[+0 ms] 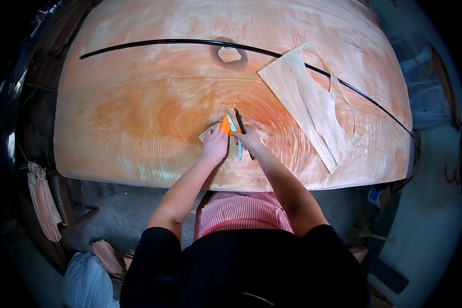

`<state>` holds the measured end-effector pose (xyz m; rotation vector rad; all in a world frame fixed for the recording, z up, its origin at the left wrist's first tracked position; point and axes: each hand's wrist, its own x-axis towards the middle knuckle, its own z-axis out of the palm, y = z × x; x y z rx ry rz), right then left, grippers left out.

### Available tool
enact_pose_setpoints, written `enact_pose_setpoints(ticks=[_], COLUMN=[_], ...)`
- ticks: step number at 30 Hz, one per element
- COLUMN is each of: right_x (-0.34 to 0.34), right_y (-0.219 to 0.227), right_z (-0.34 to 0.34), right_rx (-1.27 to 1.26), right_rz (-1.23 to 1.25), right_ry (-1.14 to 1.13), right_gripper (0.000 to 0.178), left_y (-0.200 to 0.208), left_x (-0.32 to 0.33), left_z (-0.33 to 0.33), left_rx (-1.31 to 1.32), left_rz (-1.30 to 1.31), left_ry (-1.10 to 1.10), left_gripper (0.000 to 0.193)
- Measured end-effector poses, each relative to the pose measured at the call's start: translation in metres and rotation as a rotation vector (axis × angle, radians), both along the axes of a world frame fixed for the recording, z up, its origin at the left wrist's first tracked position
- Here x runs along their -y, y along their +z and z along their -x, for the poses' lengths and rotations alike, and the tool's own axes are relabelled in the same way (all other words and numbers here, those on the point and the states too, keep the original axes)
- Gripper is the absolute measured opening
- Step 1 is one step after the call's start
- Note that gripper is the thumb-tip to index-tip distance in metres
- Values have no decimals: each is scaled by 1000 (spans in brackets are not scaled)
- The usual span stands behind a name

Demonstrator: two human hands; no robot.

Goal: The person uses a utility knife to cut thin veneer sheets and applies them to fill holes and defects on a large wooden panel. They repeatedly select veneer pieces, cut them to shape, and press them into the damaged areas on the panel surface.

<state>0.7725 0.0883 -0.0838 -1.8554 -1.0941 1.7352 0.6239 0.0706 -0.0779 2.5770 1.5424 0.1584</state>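
Observation:
A small piece of pale wood veneer [232,152] lies under both my hands, near the front middle of the wood sheet. My left hand [216,143] rests flat on it, its fingers stretched forward, with orange covers [225,125] on the fingertips. Closed fingers of my right hand [248,139] grip a narrow blue-and-white tool [239,150], slim like a utility knife; its exact kind is unclear. Just right of that, a thin dark strip [239,119] runs beneath my right hand, partly hidden by it.
A broad orange-toned wood veneer sheet [138,113] covers the worktable. Across its far part lies a long black rod [164,41], above a dark knot with a pale hole [229,54]. An irregular veneer offcut [308,97] sits at right. Bundled strips [42,197] stand at left.

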Motion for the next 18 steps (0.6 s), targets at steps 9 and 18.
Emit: enact_pose_setpoints(ticks=[9, 18], right_x=[-20, 71], right_y=[3, 0], right_z=[-45, -60], right_rx=[285, -105], right_rz=[-170, 17], right_ry=[378, 63], right_gripper=[19, 27], left_y=[5, 4], left_x=[-7, 6], left_z=[-8, 6], left_rx=[-193, 443], left_rz=[-31, -120], left_ry=[-77, 76], left_gripper=[24, 36])
